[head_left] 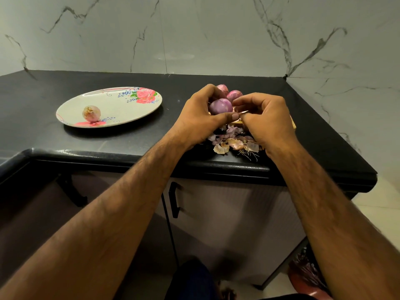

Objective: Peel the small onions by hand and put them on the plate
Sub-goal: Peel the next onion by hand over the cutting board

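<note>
My left hand [200,111] grips a small purple onion [219,106] above the black counter. My right hand [263,118] pinches a thin strip of its skin at the onion's right side, fingers curled. Two more pink onions [233,95] lie just behind the hands, partly hidden by them. A pile of loose onion skins [232,141] sits under the hands near the counter's front edge. To the left stands an oval floral plate [121,100] with one pale peeled onion [91,113] on its near left part.
The black counter [108,139] ends in a rounded front edge just below the skins and drops off at the right. Marble walls close the back and right. Cabinet doors with black handles are below, and a red bin [307,276] stands on the floor at lower right.
</note>
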